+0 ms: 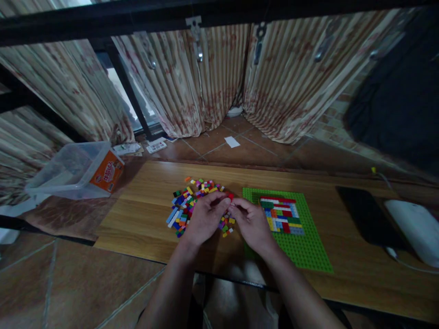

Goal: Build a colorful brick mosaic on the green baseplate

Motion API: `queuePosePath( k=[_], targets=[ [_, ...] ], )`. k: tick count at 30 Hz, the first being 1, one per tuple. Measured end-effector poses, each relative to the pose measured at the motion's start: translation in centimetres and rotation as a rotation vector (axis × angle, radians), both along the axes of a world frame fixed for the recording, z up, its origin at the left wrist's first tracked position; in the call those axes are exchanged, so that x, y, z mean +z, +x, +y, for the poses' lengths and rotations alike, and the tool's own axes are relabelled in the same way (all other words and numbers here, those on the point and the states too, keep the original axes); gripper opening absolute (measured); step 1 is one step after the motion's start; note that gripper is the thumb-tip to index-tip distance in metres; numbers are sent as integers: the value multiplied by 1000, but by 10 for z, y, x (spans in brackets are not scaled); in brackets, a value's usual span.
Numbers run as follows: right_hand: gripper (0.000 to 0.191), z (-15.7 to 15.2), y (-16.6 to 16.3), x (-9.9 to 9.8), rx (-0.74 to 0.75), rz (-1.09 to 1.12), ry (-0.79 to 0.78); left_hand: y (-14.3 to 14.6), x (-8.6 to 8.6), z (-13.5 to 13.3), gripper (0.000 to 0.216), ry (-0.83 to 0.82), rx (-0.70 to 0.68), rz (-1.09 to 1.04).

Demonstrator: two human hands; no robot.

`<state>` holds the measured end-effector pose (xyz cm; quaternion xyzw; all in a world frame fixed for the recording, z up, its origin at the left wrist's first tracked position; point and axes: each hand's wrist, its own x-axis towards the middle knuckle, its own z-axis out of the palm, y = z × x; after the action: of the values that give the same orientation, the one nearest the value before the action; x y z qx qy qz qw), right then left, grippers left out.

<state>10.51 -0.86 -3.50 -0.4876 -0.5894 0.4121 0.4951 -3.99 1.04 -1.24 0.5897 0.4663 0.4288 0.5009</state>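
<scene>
My left hand (206, 218) and my right hand (251, 222) meet fingertip to fingertip above the table. Between them, both pinch a small red toy brick (231, 196); the fingers cover part of it. Under and behind my left hand spreads a pile of loose coloured bricks (183, 201), in blue, white, yellow, orange, green and purple. Just right of my right hand lies a green studded baseplate (313, 242). On it sits a block of coloured bricks (283, 214) laid in rows, partly hidden at its left by my right hand.
A wooden table (137, 210) bears everything. At its right are a black phone-like slab (365, 217) and a white device (414, 230) with a cable. A clear plastic bin (68, 178) with an orange label stands beyond the left end. Striped curtains (219, 77) hang behind.
</scene>
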Motion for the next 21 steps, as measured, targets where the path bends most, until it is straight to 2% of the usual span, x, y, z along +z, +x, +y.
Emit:
queuePosePath(
  k=[6, 14, 17, 21],
  targets=[
    [20, -2, -5, 3, -18, 67, -42, 4, 0, 3, 16, -53, 76, -87],
    [23, 2, -2, 4, -20, 209, -138, 5, 3, 3, 24, -207, 54, -322],
    [23, 3, 0, 1, -50, 91, -111, 1, 5, 3, 23, -207, 115, -278],
    [20, 1, 1, -4, -125, -232, 36, -5, 6, 4, 18, -183, 226, -220]
  ],
)
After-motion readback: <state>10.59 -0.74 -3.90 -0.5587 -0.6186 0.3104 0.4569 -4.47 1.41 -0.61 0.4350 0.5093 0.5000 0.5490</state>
